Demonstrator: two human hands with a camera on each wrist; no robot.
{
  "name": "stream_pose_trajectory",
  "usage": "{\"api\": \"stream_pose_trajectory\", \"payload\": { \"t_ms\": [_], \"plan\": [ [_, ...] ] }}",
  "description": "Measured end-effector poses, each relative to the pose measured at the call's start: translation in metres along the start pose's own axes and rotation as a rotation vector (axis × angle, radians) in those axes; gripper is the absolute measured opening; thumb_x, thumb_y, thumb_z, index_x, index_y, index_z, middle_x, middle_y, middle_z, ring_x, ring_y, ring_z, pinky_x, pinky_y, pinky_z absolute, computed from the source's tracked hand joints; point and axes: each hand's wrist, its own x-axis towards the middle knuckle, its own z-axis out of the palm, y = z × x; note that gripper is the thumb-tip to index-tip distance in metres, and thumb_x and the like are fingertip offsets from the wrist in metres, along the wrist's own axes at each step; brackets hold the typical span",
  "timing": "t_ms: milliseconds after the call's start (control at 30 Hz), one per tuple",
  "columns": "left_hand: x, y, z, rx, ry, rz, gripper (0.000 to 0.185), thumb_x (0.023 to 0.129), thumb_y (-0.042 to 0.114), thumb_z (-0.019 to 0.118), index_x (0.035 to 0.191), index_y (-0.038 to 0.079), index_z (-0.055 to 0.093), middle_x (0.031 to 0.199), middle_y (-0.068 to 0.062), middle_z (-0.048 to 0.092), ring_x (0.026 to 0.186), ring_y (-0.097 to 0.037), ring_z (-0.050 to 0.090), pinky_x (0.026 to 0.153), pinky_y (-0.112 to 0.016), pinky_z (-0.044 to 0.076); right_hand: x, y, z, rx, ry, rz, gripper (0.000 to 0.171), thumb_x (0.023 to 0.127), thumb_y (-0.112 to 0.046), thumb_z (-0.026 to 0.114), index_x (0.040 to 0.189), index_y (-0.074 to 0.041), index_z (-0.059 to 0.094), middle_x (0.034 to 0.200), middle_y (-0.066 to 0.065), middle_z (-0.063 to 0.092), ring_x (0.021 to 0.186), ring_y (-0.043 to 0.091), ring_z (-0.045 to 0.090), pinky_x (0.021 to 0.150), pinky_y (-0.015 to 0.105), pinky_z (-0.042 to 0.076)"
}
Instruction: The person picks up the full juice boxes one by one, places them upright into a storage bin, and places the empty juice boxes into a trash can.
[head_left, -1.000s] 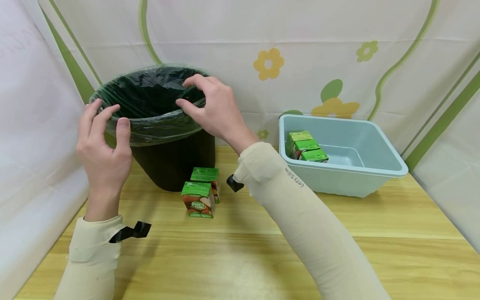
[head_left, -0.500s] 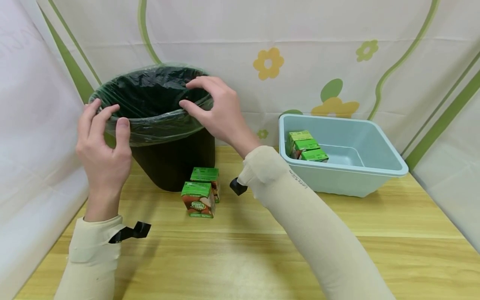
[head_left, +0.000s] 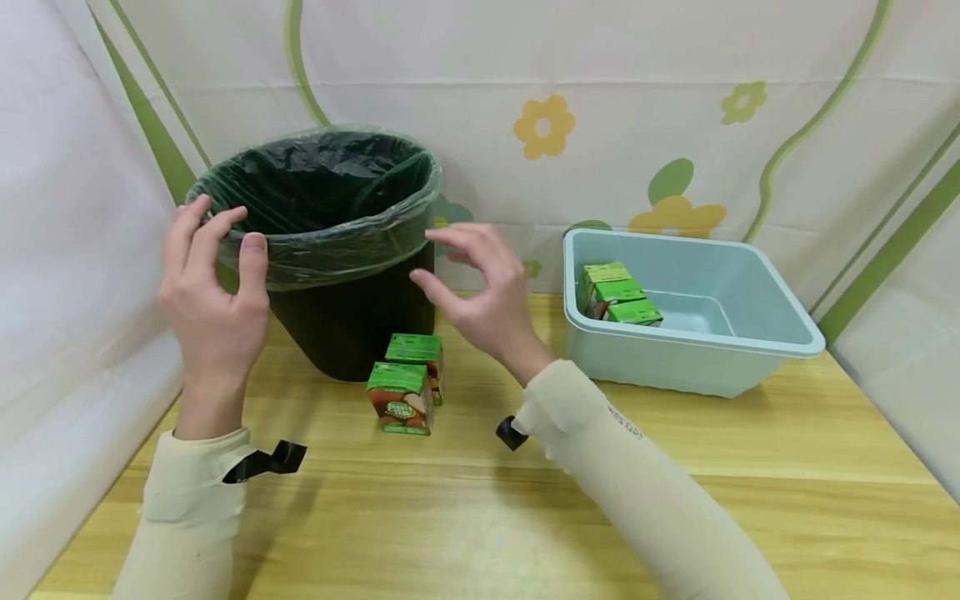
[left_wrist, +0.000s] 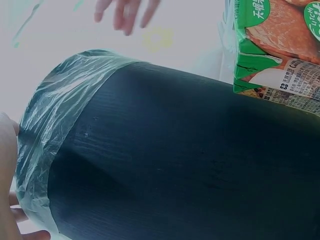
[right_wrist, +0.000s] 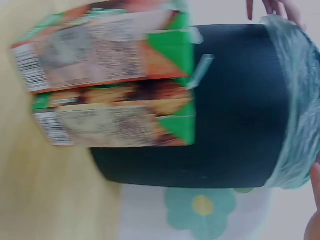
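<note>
A black bin (head_left: 352,325) stands at the back left of the wooden table, lined with a thin greenish plastic bag (head_left: 330,246) folded over its rim. My left hand (head_left: 225,237) grips the bag at the bin's left rim, fingers over the edge and thumb outside. To the bin's right my right hand (head_left: 453,267) hovers open, touching nothing. Two green juice cartons (head_left: 401,392) stand in front of the bin. In the left wrist view the bin wall (left_wrist: 175,165) fills the frame, with a carton (left_wrist: 280,50) at top right. The right wrist view, blurred, shows the cartons (right_wrist: 110,75) against the bin (right_wrist: 230,110).
A light blue plastic tub (head_left: 675,367) sits at the back right with three green cartons (head_left: 615,292) in its left end. A flower-patterned curtain closes in the back and both sides. Bare wooden tabletop (head_left: 487,517) stretches across the front.
My right hand let go of the bin's right rim and dropped down and to the right. The left hand stays on the left rim.
</note>
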Motion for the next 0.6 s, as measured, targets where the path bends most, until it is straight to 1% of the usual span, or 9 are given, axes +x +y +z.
{"api": "stream_pose_trajectory", "payload": {
  "t_ms": [67, 167, 233, 300, 367, 400, 467, 600],
  "plan": [
    [0.000, 0.000, 0.000, 0.001, -0.003, 0.007, 0.046, 0.102, 0.040, 0.063, 0.135, 0.010, 0.073, 0.158, -0.011, 0.057, 0.157, -0.025, 0.042, 0.131, -0.034, 0.028, -0.014, 0.004, -0.001, 0.025, -0.060, 0.063, 0.040, 0.089, -0.014, 0.085, 0.126, -0.003, 0.074, 0.127, 0.012, 0.071, 0.120, 0.021, 0.067, 0.099, 0.036, 0.062],
    [0.000, 0.002, -0.001, -0.001, 0.002, -0.007, 0.045, 0.102, 0.039, 0.063, 0.134, 0.009, 0.074, 0.158, -0.011, 0.057, 0.157, -0.025, 0.042, 0.131, -0.034, 0.028, -0.035, 0.009, -0.001, 0.034, -0.167, 0.159, 0.041, 0.090, -0.016, 0.085, 0.128, -0.006, 0.074, 0.129, 0.010, 0.071, 0.120, 0.020, 0.068, 0.101, 0.033, 0.061],
    [0.000, 0.005, 0.000, 0.000, 0.008, -0.019, 0.044, 0.102, 0.037, 0.063, 0.133, 0.009, 0.074, 0.157, -0.011, 0.057, 0.157, -0.025, 0.042, 0.131, -0.033, 0.028, -0.048, 0.013, 0.000, 0.038, -0.232, 0.216, 0.040, 0.092, -0.016, 0.084, 0.129, -0.007, 0.074, 0.129, 0.009, 0.071, 0.121, 0.021, 0.068, 0.102, 0.033, 0.060],
    [-0.001, 0.008, 0.000, 0.000, 0.010, -0.028, 0.043, 0.102, 0.036, 0.063, 0.133, 0.009, 0.074, 0.157, -0.011, 0.057, 0.157, -0.025, 0.042, 0.131, -0.032, 0.027, -0.058, 0.015, 0.002, 0.048, -0.282, 0.264, 0.039, 0.093, -0.017, 0.083, 0.129, -0.009, 0.074, 0.129, 0.008, 0.071, 0.122, 0.021, 0.068, 0.102, 0.036, 0.061],
    [-0.001, 0.009, 0.001, 0.002, 0.009, -0.029, 0.043, 0.102, 0.035, 0.063, 0.133, 0.008, 0.073, 0.157, -0.012, 0.057, 0.157, -0.025, 0.042, 0.131, -0.032, 0.027, -0.065, 0.016, 0.002, 0.066, -0.314, 0.300, 0.037, 0.094, -0.017, 0.082, 0.129, -0.010, 0.074, 0.130, 0.007, 0.071, 0.123, 0.021, 0.067, 0.102, 0.039, 0.061],
    [-0.001, 0.009, 0.001, 0.000, 0.007, -0.030, 0.043, 0.102, 0.035, 0.063, 0.133, 0.008, 0.073, 0.158, -0.012, 0.057, 0.157, -0.025, 0.042, 0.131, -0.032, 0.027, -0.068, 0.016, 0.003, 0.075, -0.323, 0.308, 0.037, 0.094, -0.017, 0.082, 0.129, -0.009, 0.074, 0.130, 0.007, 0.072, 0.123, 0.021, 0.067, 0.101, 0.041, 0.061],
    [0.000, 0.008, 0.001, 0.001, 0.002, -0.024, 0.044, 0.102, 0.036, 0.062, 0.134, 0.008, 0.073, 0.158, -0.012, 0.057, 0.158, -0.025, 0.041, 0.131, -0.032, 0.027, -0.071, 0.017, 0.005, 0.086, -0.341, 0.311, 0.036, 0.094, -0.018, 0.082, 0.129, -0.010, 0.075, 0.131, 0.006, 0.072, 0.123, 0.021, 0.067, 0.100, 0.040, 0.062],
    [0.000, 0.004, 0.000, -0.002, 0.001, -0.026, 0.044, 0.102, 0.038, 0.062, 0.134, 0.011, 0.074, 0.158, -0.009, 0.057, 0.157, -0.021, 0.041, 0.131, -0.031, 0.027, -0.073, 0.017, 0.008, 0.078, -0.369, 0.271, 0.036, 0.094, -0.020, 0.083, 0.127, -0.010, 0.076, 0.130, 0.004, 0.073, 0.119, 0.020, 0.069, 0.097, 0.032, 0.062]
  ]
}}
